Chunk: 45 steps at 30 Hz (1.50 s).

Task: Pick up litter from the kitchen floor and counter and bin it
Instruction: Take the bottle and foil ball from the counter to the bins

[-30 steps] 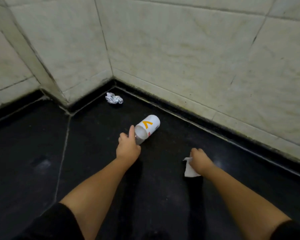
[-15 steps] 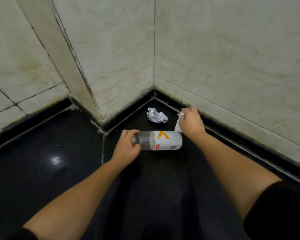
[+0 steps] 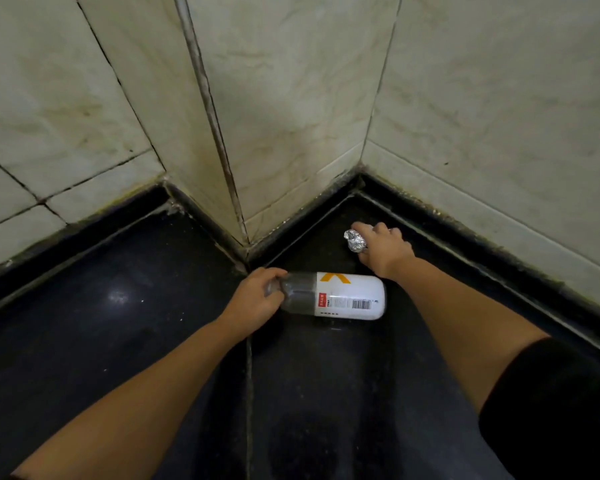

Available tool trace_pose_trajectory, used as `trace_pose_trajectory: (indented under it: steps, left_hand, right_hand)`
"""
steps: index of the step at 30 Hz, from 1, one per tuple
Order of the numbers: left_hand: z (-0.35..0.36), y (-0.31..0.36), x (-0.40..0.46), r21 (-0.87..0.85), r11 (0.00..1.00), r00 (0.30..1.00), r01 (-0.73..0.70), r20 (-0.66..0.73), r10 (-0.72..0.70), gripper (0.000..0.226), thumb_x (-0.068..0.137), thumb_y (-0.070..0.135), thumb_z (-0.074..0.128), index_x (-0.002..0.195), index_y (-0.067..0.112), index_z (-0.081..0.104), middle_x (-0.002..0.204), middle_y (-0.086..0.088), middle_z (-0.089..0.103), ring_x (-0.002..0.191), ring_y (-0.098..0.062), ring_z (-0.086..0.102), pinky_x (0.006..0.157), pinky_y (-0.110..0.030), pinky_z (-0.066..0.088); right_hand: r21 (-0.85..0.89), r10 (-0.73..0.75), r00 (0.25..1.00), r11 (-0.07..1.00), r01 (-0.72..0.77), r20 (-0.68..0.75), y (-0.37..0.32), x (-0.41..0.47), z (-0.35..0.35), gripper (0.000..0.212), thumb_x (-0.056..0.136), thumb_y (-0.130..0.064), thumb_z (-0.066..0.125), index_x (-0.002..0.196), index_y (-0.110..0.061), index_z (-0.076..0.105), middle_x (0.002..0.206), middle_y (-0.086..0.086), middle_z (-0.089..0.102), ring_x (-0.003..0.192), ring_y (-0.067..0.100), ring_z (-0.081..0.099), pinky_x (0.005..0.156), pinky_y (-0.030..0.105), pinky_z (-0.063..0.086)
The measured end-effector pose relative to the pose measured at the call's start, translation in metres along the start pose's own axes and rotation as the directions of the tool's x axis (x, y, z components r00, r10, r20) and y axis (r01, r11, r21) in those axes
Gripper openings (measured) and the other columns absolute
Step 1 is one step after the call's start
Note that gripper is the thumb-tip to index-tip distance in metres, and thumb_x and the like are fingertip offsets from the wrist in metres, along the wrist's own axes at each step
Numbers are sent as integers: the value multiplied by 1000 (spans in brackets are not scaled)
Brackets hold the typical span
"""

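Observation:
A plastic bottle (image 3: 340,296) with a white label and an orange mark lies sideways over the black floor (image 3: 118,341). My left hand (image 3: 257,297) is closed around its neck end. A crumpled ball of foil (image 3: 355,240) sits in the floor corner by the wall. My right hand (image 3: 385,249) is on the foil, fingers curled around it. The white paper scrap this hand held earlier is hidden; I cannot tell if it is still in the palm.
Pale marble wall tiles (image 3: 291,98) meet in a corner right ahead, with a protruding wall edge (image 3: 215,140) on the left. Dark skirting runs along the base. Black floor stretches left and toward me.
My right hand moved from beside the bottle to the foil ball and closed on it. My left hand kept its hold on the bottle. The view came closer to the corner.

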<state>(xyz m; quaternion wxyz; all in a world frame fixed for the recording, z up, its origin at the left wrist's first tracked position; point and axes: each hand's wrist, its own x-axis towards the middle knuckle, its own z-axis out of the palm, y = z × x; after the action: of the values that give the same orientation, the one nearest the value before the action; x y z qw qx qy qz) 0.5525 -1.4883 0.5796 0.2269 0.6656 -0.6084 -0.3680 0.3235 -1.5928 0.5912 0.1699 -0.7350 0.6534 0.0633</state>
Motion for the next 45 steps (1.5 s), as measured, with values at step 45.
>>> trace_pose_trajectory:
  steps: [45]
  left_hand:
    - [128, -38, -938, -628, 618, 163, 474, -627, -762, 26, 71, 29, 66, 83, 11, 51, 86, -15, 62, 73, -33, 66, 62, -34, 56]
  right_hand:
    - [-161, -890, 302, 261, 952, 343, -230, -724, 172, 51, 92, -27, 48, 141, -28, 32, 136, 18, 45, 122, 42, 43, 100, 47, 42]
